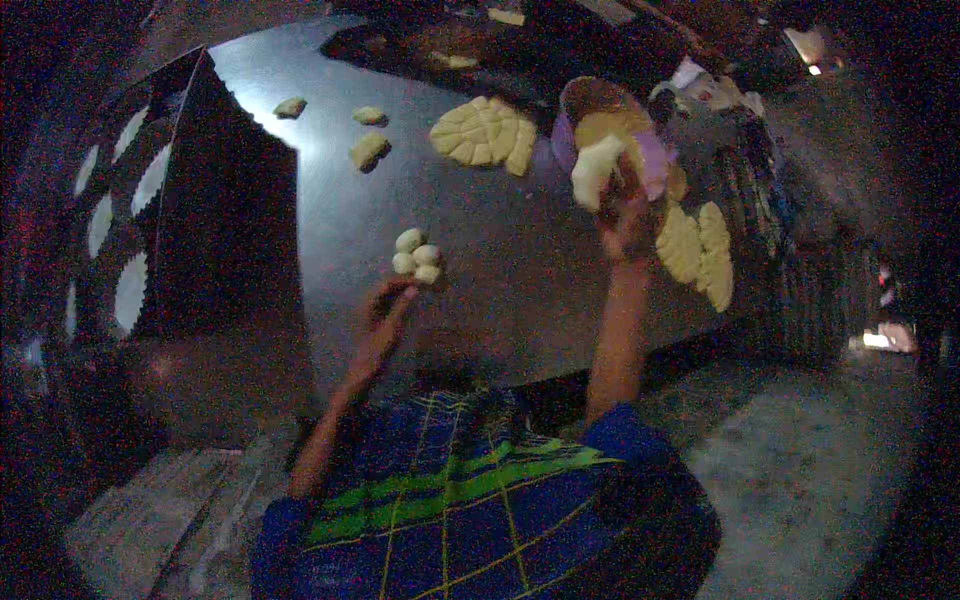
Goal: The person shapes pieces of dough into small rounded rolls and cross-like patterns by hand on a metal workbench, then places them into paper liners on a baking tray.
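Right fingers [629, 178] hold pale, smooth dough; left fingers [400, 290] near balls [409, 258]

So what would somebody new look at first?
Probably the purple bowl at the metal table's far right, where the right hand holds a pale, dough-like lump. Next, maybe the cluster of small whitish dough balls just beyond the left hand, then the flat yellowish dough with lines across it, left of the bowl.

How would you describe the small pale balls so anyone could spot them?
Find the big grey table. Toward its near side, just beyond the left hand, sits a clump of small pale balls. They are rounded, unlike the flat yellow slab farther back.
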The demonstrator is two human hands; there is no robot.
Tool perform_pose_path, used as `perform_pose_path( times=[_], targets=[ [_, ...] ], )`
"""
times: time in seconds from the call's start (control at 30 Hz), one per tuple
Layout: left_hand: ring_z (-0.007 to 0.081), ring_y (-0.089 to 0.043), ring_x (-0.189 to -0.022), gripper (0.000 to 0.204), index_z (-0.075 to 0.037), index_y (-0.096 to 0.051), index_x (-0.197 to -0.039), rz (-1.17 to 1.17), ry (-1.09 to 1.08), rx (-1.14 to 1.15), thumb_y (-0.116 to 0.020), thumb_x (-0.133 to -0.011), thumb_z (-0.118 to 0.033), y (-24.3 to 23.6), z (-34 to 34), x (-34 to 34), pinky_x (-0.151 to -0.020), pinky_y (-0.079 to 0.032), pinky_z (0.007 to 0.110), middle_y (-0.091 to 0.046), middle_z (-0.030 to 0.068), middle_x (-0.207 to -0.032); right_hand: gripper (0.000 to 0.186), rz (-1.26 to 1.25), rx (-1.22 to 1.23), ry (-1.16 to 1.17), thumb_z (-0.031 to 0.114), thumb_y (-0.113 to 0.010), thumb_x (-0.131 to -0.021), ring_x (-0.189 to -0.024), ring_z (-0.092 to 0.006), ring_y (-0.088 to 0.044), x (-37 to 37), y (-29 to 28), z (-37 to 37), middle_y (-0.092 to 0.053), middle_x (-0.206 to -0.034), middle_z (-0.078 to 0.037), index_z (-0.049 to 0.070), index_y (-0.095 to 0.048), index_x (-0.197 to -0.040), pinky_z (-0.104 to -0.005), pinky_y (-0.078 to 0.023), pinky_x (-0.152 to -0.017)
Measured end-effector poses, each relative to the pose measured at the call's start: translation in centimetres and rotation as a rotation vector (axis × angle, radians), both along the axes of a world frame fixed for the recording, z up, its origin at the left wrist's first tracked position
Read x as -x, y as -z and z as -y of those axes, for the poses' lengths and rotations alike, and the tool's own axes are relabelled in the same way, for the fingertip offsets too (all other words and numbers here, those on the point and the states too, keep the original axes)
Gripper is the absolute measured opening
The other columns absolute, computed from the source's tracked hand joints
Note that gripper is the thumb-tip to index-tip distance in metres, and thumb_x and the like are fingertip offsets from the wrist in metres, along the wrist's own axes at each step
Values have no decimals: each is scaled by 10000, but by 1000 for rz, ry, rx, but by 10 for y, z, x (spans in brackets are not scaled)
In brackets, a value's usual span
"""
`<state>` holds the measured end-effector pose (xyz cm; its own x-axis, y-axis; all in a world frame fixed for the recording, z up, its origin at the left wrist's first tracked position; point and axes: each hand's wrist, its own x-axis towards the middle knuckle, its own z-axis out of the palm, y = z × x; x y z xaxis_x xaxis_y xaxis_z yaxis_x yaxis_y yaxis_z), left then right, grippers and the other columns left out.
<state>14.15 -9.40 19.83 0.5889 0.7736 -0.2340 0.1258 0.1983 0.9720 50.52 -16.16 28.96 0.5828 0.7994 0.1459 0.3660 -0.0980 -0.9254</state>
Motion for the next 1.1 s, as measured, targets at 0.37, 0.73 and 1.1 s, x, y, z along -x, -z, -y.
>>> perform_pose_path(
  times=[0.37, 0.73, 1.1],
  targets=[
    [137, -603, -911, 154, -44, -657, -1027, 89, -515, 63, -603, -951, -167, 55, -28, 102, -852, -486, 294, -655, 29, -986, 396, 298, 679, -251, 111, -702, -850, -944, -175, -635, -177, 42, -42, -680, -1045, -63, 48, -622, -1233, -272, -519, -817],
    [135, -596, -925, 157, -41, -655, -1009, 36, -468, 90, -615, -945, -178, 97, -15, 116, -859, -478, 285, -657, 34, -979, 414, 269, 727, -281, 110, -700, -855, -971, -176, -628, -187, 50, -30, -666, -1070, -57, 57, -593, -1251, -293, -515, -842],
    [170, -624, -966, 201, -39, -661, -1031, 87, -357, 173, -607, -950, -215, 59, -22, 80, -877, -492, 311, -673, 68, -1022, 432, -2, 622, -261, 109, -698, -860, -999, -177, -622, -166, 35, -14, -651, -1096, -51, 66, -565, -1269, -314, -510, -868]
  ],
)
